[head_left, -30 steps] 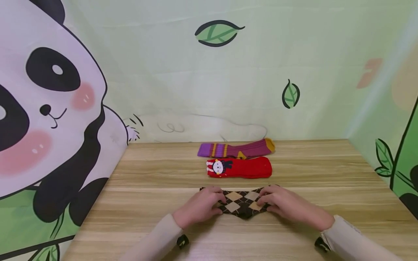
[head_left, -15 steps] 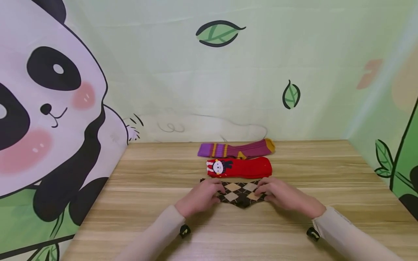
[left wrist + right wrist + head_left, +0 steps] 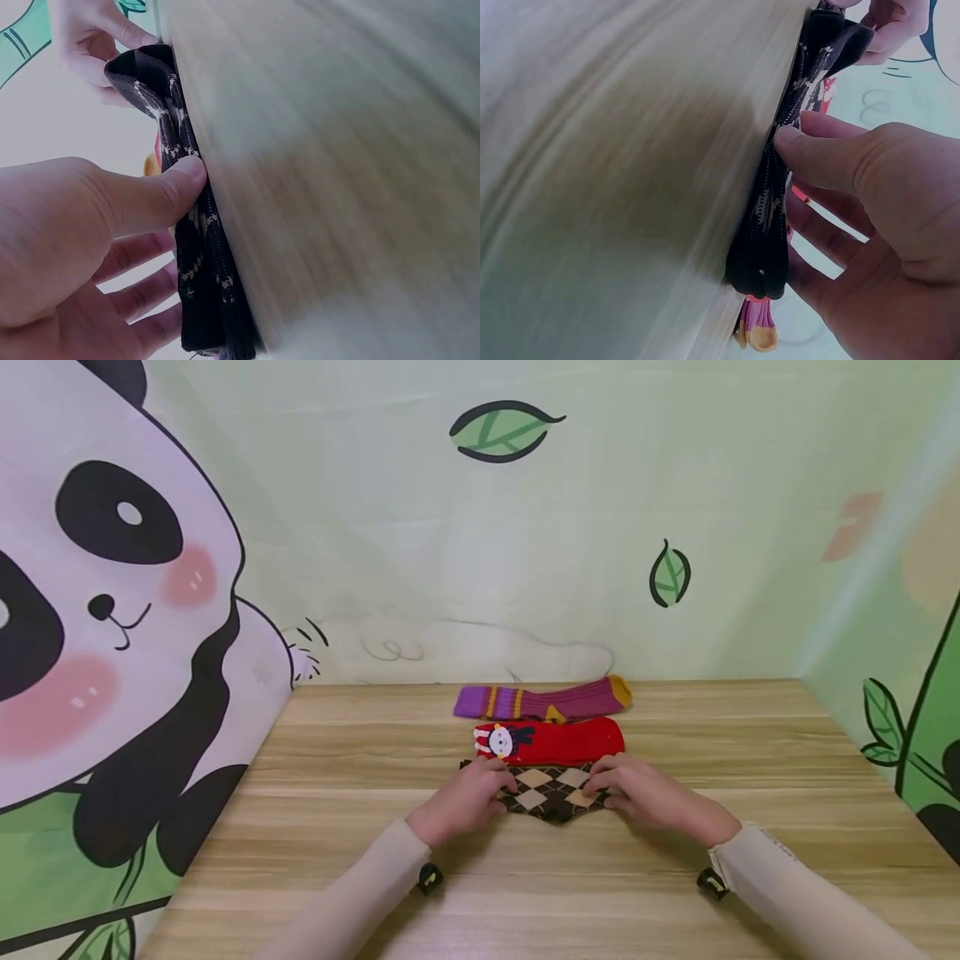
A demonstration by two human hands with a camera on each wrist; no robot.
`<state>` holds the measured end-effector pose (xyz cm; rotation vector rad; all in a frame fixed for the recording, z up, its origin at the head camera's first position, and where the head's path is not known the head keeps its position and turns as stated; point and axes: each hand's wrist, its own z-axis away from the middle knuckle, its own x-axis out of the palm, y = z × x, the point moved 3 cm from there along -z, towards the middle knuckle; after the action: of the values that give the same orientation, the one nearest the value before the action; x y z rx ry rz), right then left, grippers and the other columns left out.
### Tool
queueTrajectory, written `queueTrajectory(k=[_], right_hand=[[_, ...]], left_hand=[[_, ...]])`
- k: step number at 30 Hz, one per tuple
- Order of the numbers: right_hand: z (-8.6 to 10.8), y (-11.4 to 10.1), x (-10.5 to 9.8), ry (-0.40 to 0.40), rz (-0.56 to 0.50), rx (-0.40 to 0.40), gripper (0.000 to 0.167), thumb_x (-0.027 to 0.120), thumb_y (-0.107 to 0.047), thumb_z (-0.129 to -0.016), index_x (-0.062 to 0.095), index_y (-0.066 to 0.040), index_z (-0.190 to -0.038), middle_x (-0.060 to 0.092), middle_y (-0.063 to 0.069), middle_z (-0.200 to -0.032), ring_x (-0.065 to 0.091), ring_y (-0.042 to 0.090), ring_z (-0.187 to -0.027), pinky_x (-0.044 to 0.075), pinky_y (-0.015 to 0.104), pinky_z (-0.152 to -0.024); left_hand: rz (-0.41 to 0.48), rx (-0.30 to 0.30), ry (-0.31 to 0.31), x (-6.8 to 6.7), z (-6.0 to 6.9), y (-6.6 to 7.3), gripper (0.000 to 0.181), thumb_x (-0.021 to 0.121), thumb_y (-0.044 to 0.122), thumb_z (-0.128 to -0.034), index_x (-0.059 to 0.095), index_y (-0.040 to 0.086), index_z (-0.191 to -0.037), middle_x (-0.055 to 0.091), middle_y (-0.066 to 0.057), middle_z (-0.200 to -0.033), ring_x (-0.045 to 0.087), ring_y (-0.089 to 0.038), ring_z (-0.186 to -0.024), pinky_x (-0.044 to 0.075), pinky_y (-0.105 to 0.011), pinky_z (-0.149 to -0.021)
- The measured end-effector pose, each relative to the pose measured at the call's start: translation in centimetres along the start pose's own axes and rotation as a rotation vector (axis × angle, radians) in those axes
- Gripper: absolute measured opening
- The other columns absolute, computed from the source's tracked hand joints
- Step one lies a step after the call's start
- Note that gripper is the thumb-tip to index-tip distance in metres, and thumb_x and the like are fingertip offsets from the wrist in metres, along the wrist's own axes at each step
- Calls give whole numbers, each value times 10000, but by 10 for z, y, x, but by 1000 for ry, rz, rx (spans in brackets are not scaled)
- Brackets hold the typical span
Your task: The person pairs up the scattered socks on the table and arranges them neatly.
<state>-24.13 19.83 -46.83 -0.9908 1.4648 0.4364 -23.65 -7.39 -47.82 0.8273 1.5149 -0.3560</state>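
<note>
A dark argyle sock (image 3: 551,792) with tan and grey diamonds lies across the table, its heel bulging toward me. In the head view my left hand (image 3: 467,800) grips its left end and my right hand (image 3: 643,793) its right end. The left wrist view shows the left thumb (image 3: 169,196) on the near edge of the folded layers, the fingers behind. From the right wrist view, the right thumb (image 3: 821,156) presses the near edge likewise. Just beyond lies a red sock (image 3: 573,741) with a white animal face, close against the argyle sock's far edge.
Behind the red sock lies a purple and maroon sock (image 3: 558,700) with mustard toe and heel, near the back edge of the wooden table (image 3: 360,760). A pale green printed backdrop (image 3: 360,527) with a panda rises behind and at the sides.
Both hands have slid the argyle sock away from me along the table, closing the gap to the red sock. The red and purple socks stay put.
</note>
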Motion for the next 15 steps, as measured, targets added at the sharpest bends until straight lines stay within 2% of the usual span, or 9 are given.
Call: queueTrajectory(k=[4,15], right_hand=[[0,0,0,14,13,-19,310,800,61,-831,792,-130,-1074,684,56,-1129,640,252,-1043,567,448,-901],[0,2,2,-3,14,-2,299,794,34,-853,789,-135,-1100,686,48,-1154,636,248,-1066,559,442,-924]], left_hand=[[8,3,3,-1,0,0,224,797,96,-898,760,84,-1118,698,-52,-1153,636,-243,-1073,542,-385,-937],[5,-6,-8,-2,-1,0,225,791,105,-906,756,81,-1127,691,-56,-1158,641,-241,-1089,540,-380,-951]])
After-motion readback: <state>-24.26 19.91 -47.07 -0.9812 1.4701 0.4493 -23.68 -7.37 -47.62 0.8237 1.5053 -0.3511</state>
